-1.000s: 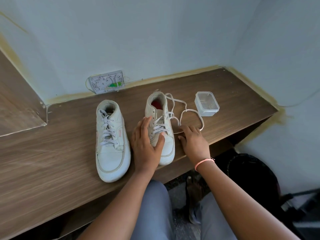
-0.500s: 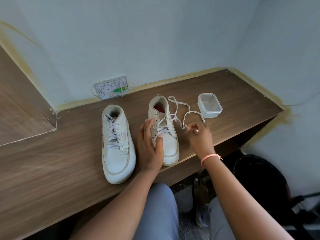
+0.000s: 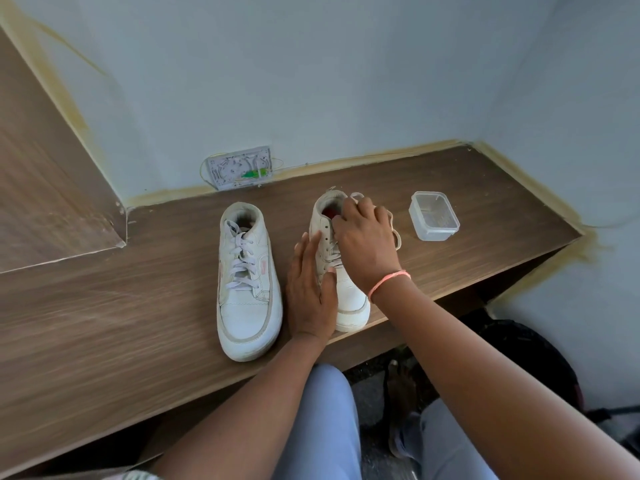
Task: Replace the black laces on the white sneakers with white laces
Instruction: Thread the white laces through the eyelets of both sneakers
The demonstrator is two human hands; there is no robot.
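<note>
- Nearest the desk's front edge (image 3: 398, 327): left hand (image 3: 311, 292) lies flat against the left side of the right sneaker (image 3: 346, 271), fingers straight and together, thumb across the vamp. Serves as a brace.
- Just beyond: right hand (image 3: 367, 244) sits over that sneaker's upper eyelets, fingers curled. They seem to pinch the white lace (image 3: 396, 233), though the contact is hidden.
- Lace judged light, limp, flat and easily twisted; best held close to its tip.
- Left of the right sneaker: left sneaker (image 3: 247, 289), fully laced white, upright.
- Right of the right sneaker, further back: clear plastic tub (image 3: 433, 216).
</note>
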